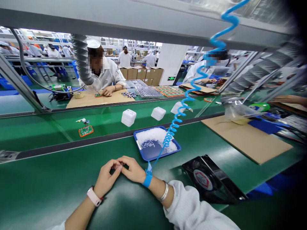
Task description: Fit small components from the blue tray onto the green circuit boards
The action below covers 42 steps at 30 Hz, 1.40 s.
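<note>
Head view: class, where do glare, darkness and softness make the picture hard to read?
Head view: pale glare lies on the green table, below the left hand and right hand; head view: the upper right corner falls to black; head view: the distant workers look soft, with little detail.

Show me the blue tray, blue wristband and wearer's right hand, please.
Blue tray [151,152]: head view, bare part of its floor.
Blue wristband [147,180]: head view, middle of the band.
Wearer's right hand [133,170]: head view, back of the hand.
</note>
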### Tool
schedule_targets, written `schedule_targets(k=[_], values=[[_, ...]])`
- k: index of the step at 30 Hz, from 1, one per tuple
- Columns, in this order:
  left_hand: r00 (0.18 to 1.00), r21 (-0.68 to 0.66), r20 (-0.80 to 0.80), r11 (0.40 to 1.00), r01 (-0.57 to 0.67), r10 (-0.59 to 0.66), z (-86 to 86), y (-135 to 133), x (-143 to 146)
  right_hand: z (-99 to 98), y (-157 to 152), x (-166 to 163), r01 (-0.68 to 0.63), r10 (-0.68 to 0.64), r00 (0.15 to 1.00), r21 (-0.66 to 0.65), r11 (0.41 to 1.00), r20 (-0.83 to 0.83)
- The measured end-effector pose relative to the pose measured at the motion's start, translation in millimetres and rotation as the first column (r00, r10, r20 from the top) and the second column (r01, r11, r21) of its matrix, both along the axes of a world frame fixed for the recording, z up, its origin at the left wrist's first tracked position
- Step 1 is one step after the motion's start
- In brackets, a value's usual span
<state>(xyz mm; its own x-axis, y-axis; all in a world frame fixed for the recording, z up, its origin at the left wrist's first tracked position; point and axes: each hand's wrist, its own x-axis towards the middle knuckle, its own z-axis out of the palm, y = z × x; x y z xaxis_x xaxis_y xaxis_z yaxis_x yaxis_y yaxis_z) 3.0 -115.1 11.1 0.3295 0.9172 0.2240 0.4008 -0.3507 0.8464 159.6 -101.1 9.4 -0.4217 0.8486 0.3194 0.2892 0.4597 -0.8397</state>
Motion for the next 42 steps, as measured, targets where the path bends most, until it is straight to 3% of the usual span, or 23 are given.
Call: schedule_targets(k=[7,14,26,42], values=[[1.0,-0.024,0.007,1.0,0.006,-0.006,-1.8,-0.2,-1.4,-0.8,0.8,0.9,0.012,-0.012,1.0,-0.004,1.0,0.028],[0.999,-0.028,-0.012,0.999,-0.042,0.041,-3.7,1.0,-3.4,-8.0,3.7,0.9,0.111,-0.112,0.985,0.019,0.994,0.128],[0.987,-0.028,-0.041,0.987,-0.159,0.158,-5.1,2.6,-4.8,-11.8,4.6,0.4,0.085,-0.092,0.983,0.045,0.995,0.159],[0.995,0.062,-0.102,0.998,0.01,-0.003,-7.2,-0.1,-4.3,-12.1,4.7,3.3,-0.11,0.084,0.968,0.095,0.989,0.238]])
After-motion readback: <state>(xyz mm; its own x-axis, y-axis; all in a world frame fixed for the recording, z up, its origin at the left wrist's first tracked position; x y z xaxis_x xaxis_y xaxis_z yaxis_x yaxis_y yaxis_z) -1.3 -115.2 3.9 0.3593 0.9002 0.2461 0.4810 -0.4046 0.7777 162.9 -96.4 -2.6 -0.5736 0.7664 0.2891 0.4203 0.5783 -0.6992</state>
